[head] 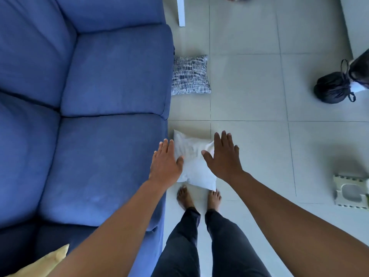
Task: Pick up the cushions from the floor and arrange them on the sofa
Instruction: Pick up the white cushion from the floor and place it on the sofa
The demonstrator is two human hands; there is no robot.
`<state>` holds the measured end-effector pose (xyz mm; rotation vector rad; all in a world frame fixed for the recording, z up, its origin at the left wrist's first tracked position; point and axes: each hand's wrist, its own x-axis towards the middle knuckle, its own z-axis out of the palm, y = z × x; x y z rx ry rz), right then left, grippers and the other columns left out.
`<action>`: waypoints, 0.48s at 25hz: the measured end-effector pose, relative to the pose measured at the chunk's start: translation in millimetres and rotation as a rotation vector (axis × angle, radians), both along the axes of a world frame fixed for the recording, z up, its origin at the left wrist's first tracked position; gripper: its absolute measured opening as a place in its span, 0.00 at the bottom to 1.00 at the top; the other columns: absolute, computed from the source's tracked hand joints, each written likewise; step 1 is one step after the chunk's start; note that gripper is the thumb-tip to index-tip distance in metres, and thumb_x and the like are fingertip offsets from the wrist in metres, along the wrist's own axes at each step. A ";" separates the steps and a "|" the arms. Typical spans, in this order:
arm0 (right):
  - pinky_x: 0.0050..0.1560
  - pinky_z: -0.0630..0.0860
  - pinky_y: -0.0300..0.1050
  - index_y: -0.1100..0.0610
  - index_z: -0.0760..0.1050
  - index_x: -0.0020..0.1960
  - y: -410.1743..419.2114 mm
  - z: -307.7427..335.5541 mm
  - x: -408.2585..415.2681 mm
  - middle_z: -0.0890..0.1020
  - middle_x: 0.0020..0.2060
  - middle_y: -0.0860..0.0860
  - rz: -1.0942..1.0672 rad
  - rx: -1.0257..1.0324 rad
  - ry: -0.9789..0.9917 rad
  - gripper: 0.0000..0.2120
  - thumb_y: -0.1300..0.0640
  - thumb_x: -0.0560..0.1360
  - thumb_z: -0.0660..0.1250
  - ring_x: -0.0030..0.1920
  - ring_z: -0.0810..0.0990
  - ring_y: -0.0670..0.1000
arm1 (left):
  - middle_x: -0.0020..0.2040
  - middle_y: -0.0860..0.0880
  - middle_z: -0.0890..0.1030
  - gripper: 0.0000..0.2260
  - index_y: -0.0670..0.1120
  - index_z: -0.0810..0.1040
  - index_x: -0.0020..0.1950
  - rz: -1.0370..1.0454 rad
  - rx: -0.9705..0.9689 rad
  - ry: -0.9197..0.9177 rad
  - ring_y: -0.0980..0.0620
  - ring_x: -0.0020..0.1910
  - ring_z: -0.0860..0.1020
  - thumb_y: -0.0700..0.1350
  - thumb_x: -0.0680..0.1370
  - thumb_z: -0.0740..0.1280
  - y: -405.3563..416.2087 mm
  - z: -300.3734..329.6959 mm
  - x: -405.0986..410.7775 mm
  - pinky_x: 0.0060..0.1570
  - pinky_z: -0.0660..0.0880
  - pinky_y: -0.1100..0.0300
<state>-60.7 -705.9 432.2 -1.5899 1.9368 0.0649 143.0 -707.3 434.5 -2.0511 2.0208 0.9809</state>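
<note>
A white cushion (194,162) lies on the tiled floor just in front of my bare feet, against the front of the blue sofa (89,96). My left hand (165,162) hovers over the cushion's left edge, fingers spread, holding nothing. My right hand (224,156) hovers over its right edge, also spread and empty. Farther ahead a black-and-white patterned cushion (190,75) lies on the floor beside the sofa. A yellow cushion (46,262) rests on the sofa at the bottom left, partly hidden by my left arm.
A black bag (333,87) sits on the floor at the right, next to a person at the frame's edge. A pale green foam piece (351,191) lies at the right edge. A white table leg (180,11) stands ahead by the sofa's end.
</note>
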 end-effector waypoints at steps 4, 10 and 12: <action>0.80 0.53 0.64 0.60 0.51 0.83 -18.6 -81.1 -2.6 0.50 0.84 0.61 0.013 0.039 -0.015 0.37 0.41 0.83 0.58 0.84 0.45 0.61 | 0.87 0.41 0.51 0.33 0.41 0.51 0.87 0.006 0.049 -0.019 0.43 0.86 0.49 0.53 0.87 0.59 -28.0 -77.4 -9.5 0.83 0.52 0.47; 0.78 0.57 0.65 0.62 0.53 0.83 -39.3 -237.6 -22.6 0.52 0.83 0.63 -0.006 0.082 0.013 0.38 0.43 0.82 0.62 0.83 0.50 0.63 | 0.86 0.39 0.53 0.33 0.40 0.53 0.86 0.064 0.192 -0.071 0.41 0.86 0.52 0.52 0.86 0.61 -55.5 -239.9 -16.9 0.82 0.55 0.46; 0.77 0.57 0.65 0.62 0.52 0.83 -41.4 -284.1 -27.5 0.53 0.83 0.63 -0.009 0.103 0.017 0.39 0.42 0.82 0.62 0.83 0.51 0.64 | 0.87 0.40 0.53 0.33 0.40 0.52 0.86 0.071 0.218 -0.089 0.41 0.85 0.53 0.51 0.86 0.60 -62.6 -281.7 -20.8 0.81 0.55 0.47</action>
